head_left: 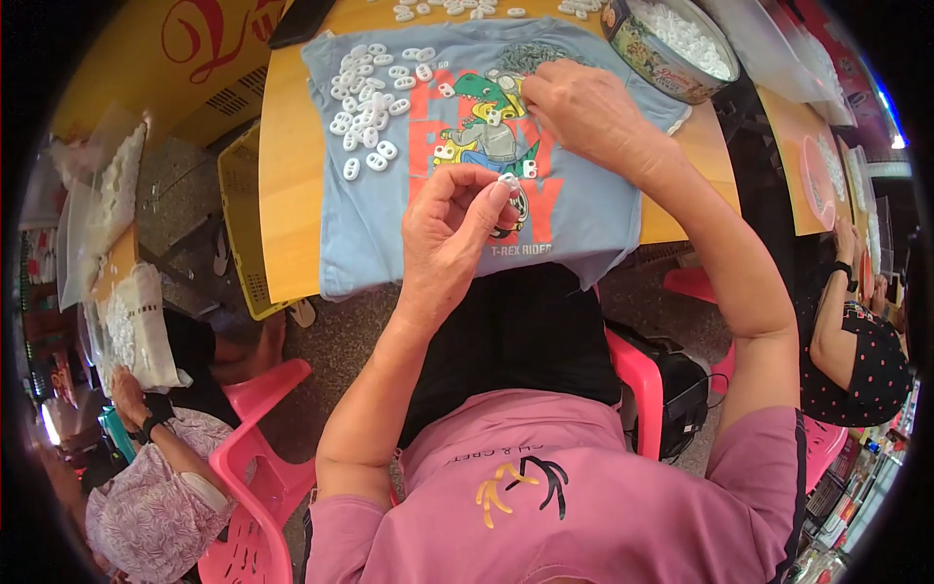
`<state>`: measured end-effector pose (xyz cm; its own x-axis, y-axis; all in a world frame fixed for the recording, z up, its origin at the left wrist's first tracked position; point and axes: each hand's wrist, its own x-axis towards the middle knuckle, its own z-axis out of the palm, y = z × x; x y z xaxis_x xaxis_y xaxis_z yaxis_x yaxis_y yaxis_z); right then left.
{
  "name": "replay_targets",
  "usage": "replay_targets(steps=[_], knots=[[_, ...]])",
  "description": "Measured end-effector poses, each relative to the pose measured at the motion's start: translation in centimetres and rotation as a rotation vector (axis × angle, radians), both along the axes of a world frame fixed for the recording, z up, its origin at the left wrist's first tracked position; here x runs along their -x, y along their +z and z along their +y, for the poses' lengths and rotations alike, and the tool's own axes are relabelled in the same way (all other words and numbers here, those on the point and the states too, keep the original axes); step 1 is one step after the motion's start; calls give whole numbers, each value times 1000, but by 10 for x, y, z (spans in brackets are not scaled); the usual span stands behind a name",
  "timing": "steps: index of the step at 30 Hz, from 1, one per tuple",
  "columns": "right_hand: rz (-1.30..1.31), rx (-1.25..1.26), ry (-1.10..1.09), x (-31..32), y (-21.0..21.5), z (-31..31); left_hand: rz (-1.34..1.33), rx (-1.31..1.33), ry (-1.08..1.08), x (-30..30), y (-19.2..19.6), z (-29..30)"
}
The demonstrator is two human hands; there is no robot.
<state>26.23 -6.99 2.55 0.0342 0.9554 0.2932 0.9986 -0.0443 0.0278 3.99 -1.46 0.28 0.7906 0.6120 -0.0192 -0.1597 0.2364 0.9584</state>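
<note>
My left hand (446,232) pinches a small white plastic piece (509,181) between thumb and fingers, above the lower part of a blue printed T-shirt (370,234) spread on the table. My right hand (590,109) reaches to the shirt's far part, fingers bent together beside a heap of small grey metal parts (537,55). Whatever its fingertips hold is hidden. Several white oval two-holed pieces (366,115) lie piled on the shirt's left side. A few smaller white pieces (529,169) are scattered over the dinosaur print between my hands.
A round tin (669,80) full of small white parts stands at the far right. More white pieces (457,8) lie along the far edge. A yellow crate (241,229) is left of the table (290,214). People sit on pink chairs (258,477) at both sides.
</note>
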Motion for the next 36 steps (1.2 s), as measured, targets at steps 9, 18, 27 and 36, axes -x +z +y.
replay_targets(steps=[9,18,27,36], knots=[[369,-78,81,-2,4,-5,-114,37,14,-4,-10,5],[1704,-96,-96,52,11,-47,-109,140,43,-1,4,-1],[1814,-189,-77,90,12,-52,-189,145,33,5,12,-6],[1872,-256,-68,98,13,-51,-187,72,32,6,16,-8]])
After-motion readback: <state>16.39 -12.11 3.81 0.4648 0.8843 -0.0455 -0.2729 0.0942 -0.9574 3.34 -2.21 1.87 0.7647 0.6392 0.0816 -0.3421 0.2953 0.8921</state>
